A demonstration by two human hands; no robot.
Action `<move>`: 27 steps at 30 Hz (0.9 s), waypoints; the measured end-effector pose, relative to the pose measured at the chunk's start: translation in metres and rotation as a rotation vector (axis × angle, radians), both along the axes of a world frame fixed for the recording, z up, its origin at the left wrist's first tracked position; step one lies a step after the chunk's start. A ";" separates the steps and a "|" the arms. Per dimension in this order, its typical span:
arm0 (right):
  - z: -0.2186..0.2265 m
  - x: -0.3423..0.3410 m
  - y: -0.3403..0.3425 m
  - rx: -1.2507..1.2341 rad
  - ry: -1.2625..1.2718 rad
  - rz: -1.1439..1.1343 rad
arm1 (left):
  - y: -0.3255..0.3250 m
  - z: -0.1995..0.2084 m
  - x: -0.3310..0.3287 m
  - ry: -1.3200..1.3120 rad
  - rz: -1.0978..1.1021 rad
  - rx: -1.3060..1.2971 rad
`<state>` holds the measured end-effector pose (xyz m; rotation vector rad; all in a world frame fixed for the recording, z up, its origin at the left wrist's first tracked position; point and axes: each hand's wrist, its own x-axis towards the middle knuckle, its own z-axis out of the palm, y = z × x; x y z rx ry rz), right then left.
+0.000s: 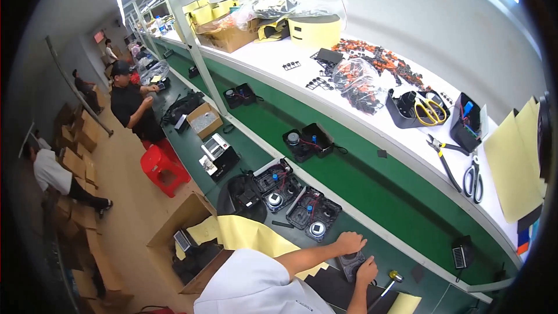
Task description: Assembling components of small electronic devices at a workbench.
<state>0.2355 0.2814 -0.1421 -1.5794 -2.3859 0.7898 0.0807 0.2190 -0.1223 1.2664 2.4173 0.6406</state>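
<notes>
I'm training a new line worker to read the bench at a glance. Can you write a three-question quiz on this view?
1. True or false: both hands, left hand and right hand, rest on the small black part.
2. What colour are the handles of the scissors in the black tray? A red, B yellow, C blue.
3. What lies just right of the right hand on the green bench?

Key: 1 true. 2 B. 3 A screwdriver with a yellowish handle.
</notes>
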 end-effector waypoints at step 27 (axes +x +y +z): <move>0.092 -0.062 0.074 -0.711 -0.331 0.639 | -0.054 -0.027 -0.003 0.272 0.064 0.323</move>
